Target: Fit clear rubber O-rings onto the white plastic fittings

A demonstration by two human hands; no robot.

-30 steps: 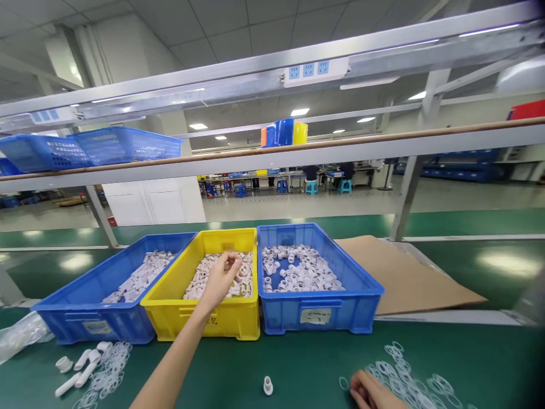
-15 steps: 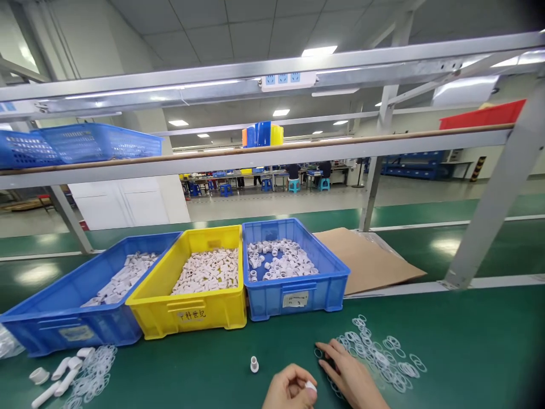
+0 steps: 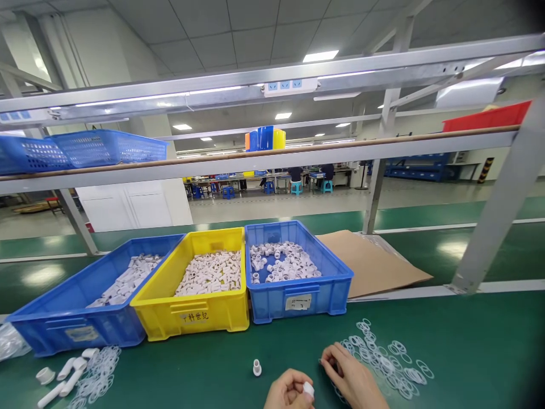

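Observation:
My left hand (image 3: 289, 390) is closed on a small white plastic fitting (image 3: 309, 389), held low at the front of the green table. Just right of it, my right hand (image 3: 351, 375) has thumb and fingertips pinched together at the near left edge of a loose heap of thin clear rings (image 3: 383, 358). A sliver of one ring shows at those fingertips; the rest is hidden. Another white fitting (image 3: 256, 367) stands upright on the table, left of both hands.
Behind the hands are a blue bin (image 3: 298, 301), a yellow bin (image 3: 191, 318) and another blue bin (image 3: 80, 326), all containing white fittings. More rings (image 3: 100, 372) and white pipe pieces (image 3: 70, 375) lie front left. Brown cardboard (image 3: 374, 267) lies right of the bins, under a shelf (image 3: 272, 162).
The fingers of my right hand have closed together at the ring by their tips. My left hand still holds the white fitting. The view has shifted slightly.

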